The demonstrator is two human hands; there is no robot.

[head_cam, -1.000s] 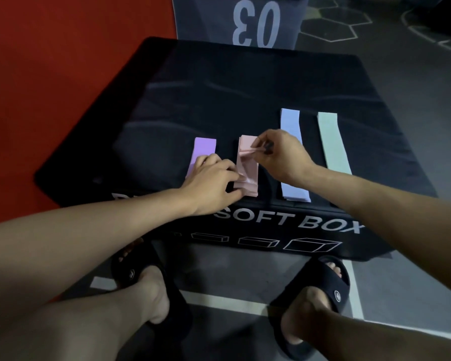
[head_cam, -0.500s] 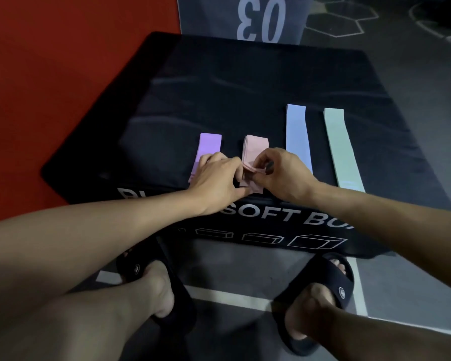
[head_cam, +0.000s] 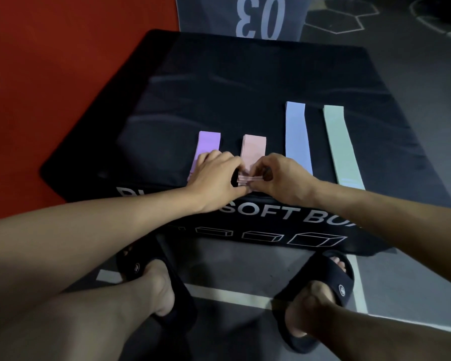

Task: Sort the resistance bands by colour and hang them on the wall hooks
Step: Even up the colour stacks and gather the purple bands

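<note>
Now the pink band [head_cam: 253,152] is pinched at its near, folded end by both the left hand [head_cam: 216,175] and right hand [head_cam: 281,178], on the box [head_cam: 245,87].

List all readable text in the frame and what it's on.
"SOFT BO": white print on the front face of the black foam box; the letters after it are hidden by the right forearm, and an earlier word is mostly hidden by the left forearm.
"03": large pale numerals, upside down from this view, on the grey floor panel beyond the box.
Round logos on the black slides: too small to read.
</note>
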